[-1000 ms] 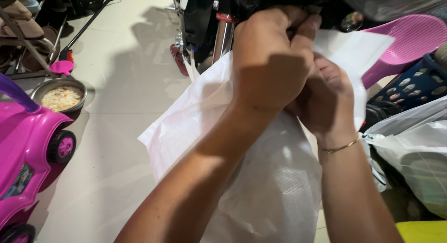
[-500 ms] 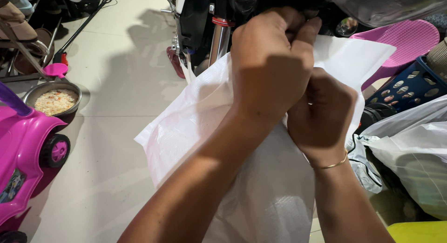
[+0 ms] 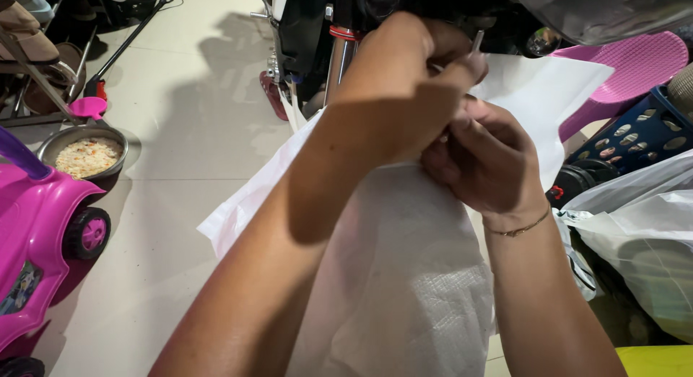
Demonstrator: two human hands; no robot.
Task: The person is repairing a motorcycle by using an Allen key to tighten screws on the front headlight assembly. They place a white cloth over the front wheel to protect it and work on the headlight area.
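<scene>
White sack (image 3: 404, 276) hangs below both hands, nearest. Right hand (image 3: 484, 160) has dropped lower than before, fingers curled, pinching sack's top edge. Left hand (image 3: 411, 81) closed around a thin metal pin (image 3: 476, 41); grip point hidden. Motorbike (image 3: 325, 30) behind, cut off.

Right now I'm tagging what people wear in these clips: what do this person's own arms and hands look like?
Both forearms are bare, with no sleeves in view and no gloves. The left hand shows no ring, watch or band from this angle. The right hand has a thin gold-coloured chain bracelet around the wrist. No markings or tattoos show on either arm.
</scene>
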